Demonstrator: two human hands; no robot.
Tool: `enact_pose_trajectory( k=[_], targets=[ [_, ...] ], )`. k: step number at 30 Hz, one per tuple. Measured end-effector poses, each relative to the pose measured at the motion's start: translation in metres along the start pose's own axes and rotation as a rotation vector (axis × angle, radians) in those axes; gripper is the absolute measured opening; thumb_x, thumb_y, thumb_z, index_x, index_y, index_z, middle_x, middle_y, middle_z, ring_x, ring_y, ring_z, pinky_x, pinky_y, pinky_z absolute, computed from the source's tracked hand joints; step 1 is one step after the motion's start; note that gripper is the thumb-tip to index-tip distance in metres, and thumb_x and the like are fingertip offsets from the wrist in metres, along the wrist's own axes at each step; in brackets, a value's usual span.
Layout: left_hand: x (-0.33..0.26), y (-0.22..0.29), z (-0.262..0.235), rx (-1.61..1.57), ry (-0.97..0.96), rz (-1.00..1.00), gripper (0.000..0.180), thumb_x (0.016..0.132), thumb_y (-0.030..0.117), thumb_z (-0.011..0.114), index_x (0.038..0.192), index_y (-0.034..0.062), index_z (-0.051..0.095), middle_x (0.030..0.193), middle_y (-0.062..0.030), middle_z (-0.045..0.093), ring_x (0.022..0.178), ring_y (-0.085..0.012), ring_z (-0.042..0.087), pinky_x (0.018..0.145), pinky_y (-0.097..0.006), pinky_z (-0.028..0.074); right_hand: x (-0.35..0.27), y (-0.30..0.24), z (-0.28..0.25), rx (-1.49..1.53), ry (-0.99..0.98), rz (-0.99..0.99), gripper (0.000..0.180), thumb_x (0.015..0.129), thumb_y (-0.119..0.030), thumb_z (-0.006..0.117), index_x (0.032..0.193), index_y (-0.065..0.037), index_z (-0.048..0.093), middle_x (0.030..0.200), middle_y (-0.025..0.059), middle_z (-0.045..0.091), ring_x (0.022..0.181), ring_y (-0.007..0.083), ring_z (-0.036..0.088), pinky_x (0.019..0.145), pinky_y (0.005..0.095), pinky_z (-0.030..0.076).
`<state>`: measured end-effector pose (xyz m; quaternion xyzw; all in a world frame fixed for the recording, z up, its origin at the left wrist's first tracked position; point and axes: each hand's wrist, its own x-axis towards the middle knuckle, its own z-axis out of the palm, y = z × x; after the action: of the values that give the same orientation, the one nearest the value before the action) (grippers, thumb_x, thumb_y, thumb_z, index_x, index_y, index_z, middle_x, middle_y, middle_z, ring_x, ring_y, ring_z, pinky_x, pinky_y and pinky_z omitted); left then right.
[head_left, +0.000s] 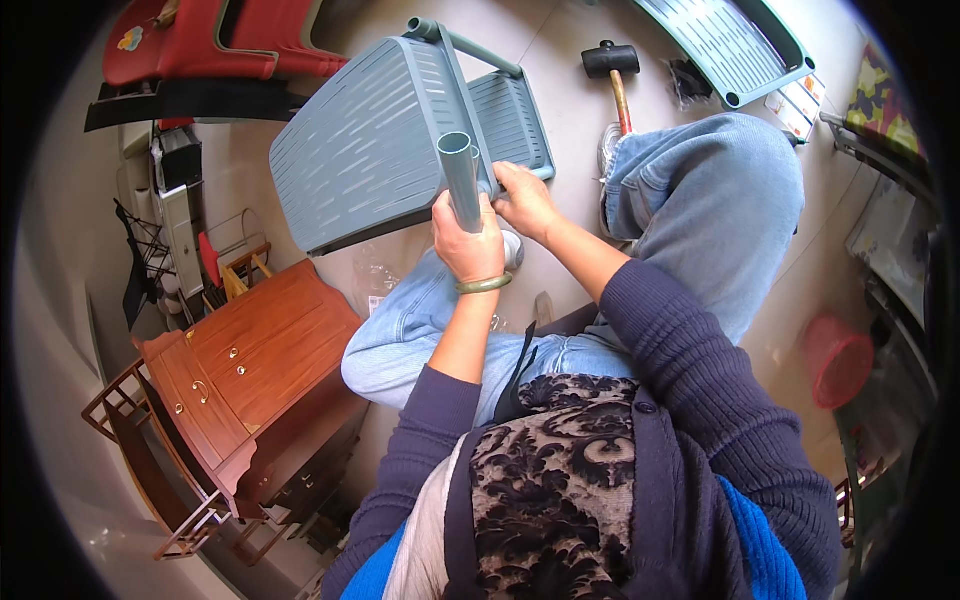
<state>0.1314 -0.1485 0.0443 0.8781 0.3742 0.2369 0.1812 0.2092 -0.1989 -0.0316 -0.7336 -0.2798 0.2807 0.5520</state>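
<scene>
Tiled floor (570, 60), rubber mallet (612, 70) upper centre — left hand (465, 240) fingers wrapped round grey plastic tube (462, 180) at frame centre, apparently steadying it, right hand (525, 200) fingers curled against slatted grey shelf (370, 150) — seemingly bracing it.

black-headed mallet (613, 70) with wooden handle on floor, upper middle – second grey-green slatted shelf panel (728, 45) just beyond it, top right. red plastic chair (215, 40) top left. brown wooden cabinet (248, 375) lower left, wooden rack (130, 415) against its side. red basket (838, 360) at right, well apart from cabinet.
</scene>
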Motion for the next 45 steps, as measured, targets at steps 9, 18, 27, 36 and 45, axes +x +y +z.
enact_pose_trajectory(
  k=[9, 18, 27, 36, 45],
  targets=[
    [0.016, 0.007, 0.001, -0.014, -0.061, -0.004, 0.036, 0.075, 0.015, 0.073, 0.105, 0.0029, 0.056, 0.096, -0.0168, 0.063, 0.088, -0.0372, 0.061, 0.077, -0.044, 0.048, 0.039, 0.024, 0.006, 0.286, -0.274, 0.115, 0.021, 0.065, -0.019, 0.072, 0.072, -0.004, 0.060, 0.075, 0.0155, 0.063, 0.079, 0.0364, 0.061, 0.074, 0.0431, 0.047],
    [0.018, 0.005, 0.006, 0.053, -0.040, 0.146, 0.039, 0.071, 0.009, 0.073, 0.105, 0.0025, 0.055, 0.094, -0.0159, 0.061, 0.086, -0.0374, 0.060, 0.075, -0.044, 0.048, 0.032, 0.034, 0.056, 0.007, 0.430, -0.097, 0.016, 0.063, -0.018, 0.069, 0.063, -0.012, 0.054, 0.067, 0.0049, 0.057, 0.075, 0.0279, 0.054, 0.078, 0.0396, 0.035],
    [0.020, -0.004, 0.011, 0.065, -0.024, 0.157, 0.042, 0.073, 0.014, 0.075, 0.108, 0.0019, 0.054, 0.097, -0.0184, 0.061, 0.089, -0.0386, 0.060, 0.077, -0.044, 0.048, 0.044, 0.029, 0.019, 0.178, -0.077, 0.028, 0.019, 0.064, -0.025, 0.073, 0.067, -0.008, 0.065, 0.074, 0.0190, 0.063, 0.076, 0.0399, 0.062, 0.065, 0.0408, 0.050],
    [0.084, 0.044, 0.021, -0.167, -0.190, -0.195, 0.039, 0.073, 0.022, 0.072, 0.104, 0.0042, 0.058, 0.093, -0.0184, 0.065, 0.088, -0.0385, 0.063, 0.081, -0.045, 0.049, 0.130, -0.026, -0.096, -1.018, -0.727, 0.015, 0.062, 0.070, -0.032, 0.075, 0.124, -0.013, 0.052, 0.115, 0.0098, 0.064, 0.112, 0.0283, 0.058, 0.091, 0.0476, 0.043],
    [0.184, 0.017, -0.058, -0.374, -0.295, -0.079, 0.041, 0.076, 0.020, 0.073, 0.109, 0.0004, 0.058, 0.086, -0.0120, 0.064, 0.081, -0.0223, 0.063, 0.076, -0.035, 0.050, 0.164, 0.054, -0.274, -0.908, -0.813, 0.288, 0.066, 0.072, -0.040, 0.075, 0.123, -0.001, 0.058, 0.117, 0.0205, 0.061, 0.107, 0.0327, 0.060, 0.093, 0.0382, 0.047]
  ],
)
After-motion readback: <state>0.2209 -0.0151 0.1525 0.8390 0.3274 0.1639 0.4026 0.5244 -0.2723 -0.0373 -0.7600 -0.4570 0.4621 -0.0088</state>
